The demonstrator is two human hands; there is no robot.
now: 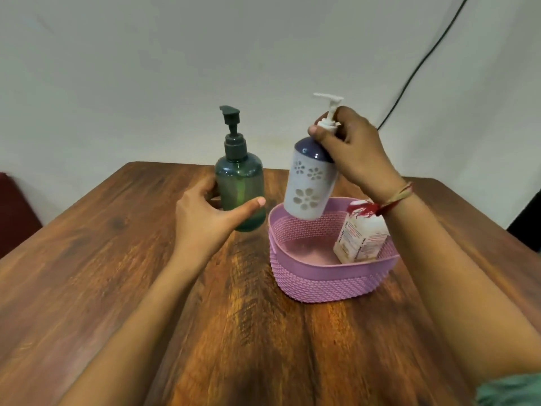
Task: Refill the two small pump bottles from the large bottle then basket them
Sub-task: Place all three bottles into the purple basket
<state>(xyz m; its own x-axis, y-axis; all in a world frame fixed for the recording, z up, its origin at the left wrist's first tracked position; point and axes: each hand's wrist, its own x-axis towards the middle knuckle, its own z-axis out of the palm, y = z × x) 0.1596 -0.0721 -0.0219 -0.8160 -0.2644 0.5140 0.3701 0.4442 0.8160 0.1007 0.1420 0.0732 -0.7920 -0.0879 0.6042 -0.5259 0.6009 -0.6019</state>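
Observation:
My left hand [205,212] grips a green translucent pump bottle [240,186] by its lower body, upright at the middle of the wooden table [117,273]. My right hand [348,148] holds a white flower-patterned pump bottle [308,183] by its neck and pump collar. That bottle hangs tilted in the air over the far left rim of the pink woven basket [322,279]. A large white bottle with a red-marked label [361,238] leans inside the basket against its right wall, partly hidden by my right wrist.
A black cable [424,60] runs down the pale wall at the right. A dark red seat edge [14,209] shows past the table's left side. Bare wood lies in front of the basket and to the left.

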